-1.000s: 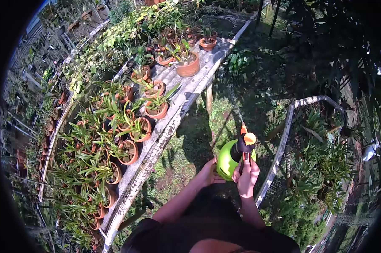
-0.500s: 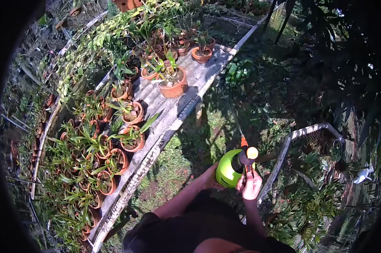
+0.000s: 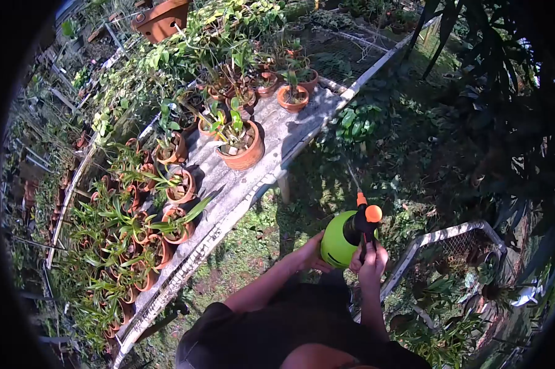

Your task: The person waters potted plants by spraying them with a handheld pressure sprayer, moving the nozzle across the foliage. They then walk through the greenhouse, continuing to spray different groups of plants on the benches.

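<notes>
A lime-green pump sprayer (image 3: 338,241) with a black head and an orange nozzle (image 3: 361,198) is held in front of my body. My left hand (image 3: 311,253) is wrapped around the left side of its bottle. Closed around the black handle is my right hand (image 3: 371,261), on the side nearest me. An orange knob (image 3: 373,213) tops the sprayer head. From the nozzle a thin pale streak, which looks like spray, runs forward toward dark green leaves (image 3: 356,123) beside the bench. The fingertips under the bottle are partly hidden.
To the left, a long grey bench (image 3: 271,132) carries several potted plants, including a larger clay pot (image 3: 244,154) near its edge. A hanging clay planter (image 3: 161,21) is at the top. A white-framed mesh structure (image 3: 449,232) stands at right, with plants around it.
The view has shifted, so the bench pots sit lower and further left, and more of the hanging planter shows. The sprayer has moved slightly right in the picture, still in both hands.
</notes>
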`<state>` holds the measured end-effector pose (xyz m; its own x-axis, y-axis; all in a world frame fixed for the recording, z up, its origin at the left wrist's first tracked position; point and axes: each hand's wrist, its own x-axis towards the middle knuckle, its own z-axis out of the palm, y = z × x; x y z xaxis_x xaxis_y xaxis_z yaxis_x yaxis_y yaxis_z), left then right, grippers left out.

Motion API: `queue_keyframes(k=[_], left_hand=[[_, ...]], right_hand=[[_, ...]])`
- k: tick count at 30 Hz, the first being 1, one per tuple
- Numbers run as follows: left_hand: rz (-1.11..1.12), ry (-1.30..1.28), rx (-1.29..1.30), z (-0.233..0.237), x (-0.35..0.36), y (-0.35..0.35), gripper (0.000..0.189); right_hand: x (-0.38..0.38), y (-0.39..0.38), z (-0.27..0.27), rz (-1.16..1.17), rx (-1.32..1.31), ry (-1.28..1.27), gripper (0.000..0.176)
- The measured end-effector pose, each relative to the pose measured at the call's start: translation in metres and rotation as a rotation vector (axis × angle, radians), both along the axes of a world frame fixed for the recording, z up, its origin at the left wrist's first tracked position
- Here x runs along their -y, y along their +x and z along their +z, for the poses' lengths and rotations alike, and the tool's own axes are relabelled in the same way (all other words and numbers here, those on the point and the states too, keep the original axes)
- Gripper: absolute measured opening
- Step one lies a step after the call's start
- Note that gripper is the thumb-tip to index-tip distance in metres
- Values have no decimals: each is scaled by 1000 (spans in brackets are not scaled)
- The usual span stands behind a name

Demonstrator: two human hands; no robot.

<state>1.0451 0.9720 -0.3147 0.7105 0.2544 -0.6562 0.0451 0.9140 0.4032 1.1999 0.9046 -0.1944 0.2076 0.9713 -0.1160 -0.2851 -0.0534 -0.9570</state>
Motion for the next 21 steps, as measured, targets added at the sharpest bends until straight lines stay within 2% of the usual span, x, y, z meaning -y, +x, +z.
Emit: queue_keyframes(k=[4,6,8,10,12,17,21], left_hand=[[123,-3,-40,-10,-28,38,87],[178,-10,-43,-11,-52,62,88],[218,42,-48,0,-72,88,88],[245,89,-69,14,-90,116,87],[254,108,-21,7,-109,139,84],[248,32,31,-1,-158,187,77],[303,45,84,-7,-187,208,87]], right_hand=[[-46,41,0,79,-97,-114,21],[-72,69,4,180,-49,38,21],[-96,94,1,186,87,99,23],[-120,116,9,188,-15,33,24],[-140,140,13,189,-111,-12,20],[-185,181,15,189,56,86,25],[-222,200,16,213,29,19,23]])
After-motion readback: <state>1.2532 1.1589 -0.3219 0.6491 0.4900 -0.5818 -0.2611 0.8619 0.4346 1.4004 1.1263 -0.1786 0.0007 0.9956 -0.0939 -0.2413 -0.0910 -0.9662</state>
